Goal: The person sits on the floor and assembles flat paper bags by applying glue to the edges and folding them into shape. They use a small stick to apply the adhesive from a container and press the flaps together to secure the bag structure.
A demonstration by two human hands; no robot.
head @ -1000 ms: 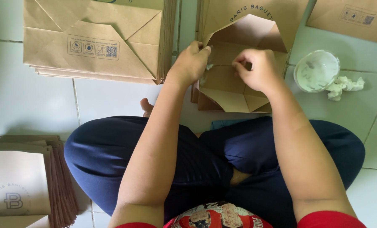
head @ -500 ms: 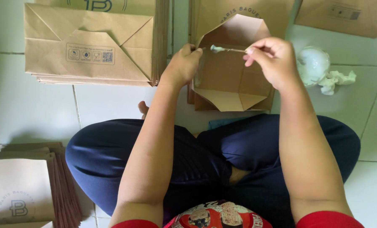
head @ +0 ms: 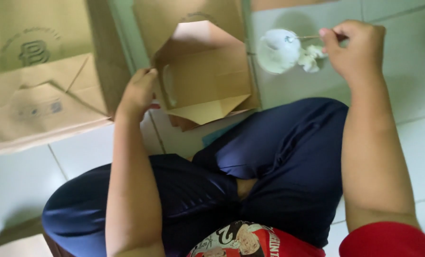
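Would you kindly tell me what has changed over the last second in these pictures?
The right hand carried its thin stick off the open paper bag, rightward to the white cup on the floor. The left hand stayed on the bag's left edge, and the flat bag stack stayed put.

The person wears shiny dark navy trousers [head: 274, 157] and a red short-sleeved shirt [head: 388, 240] with a printed cartoon picture on the front; both forearms are bare.

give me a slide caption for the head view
Left hand steadies an open paper bag; right hand dips a stick.
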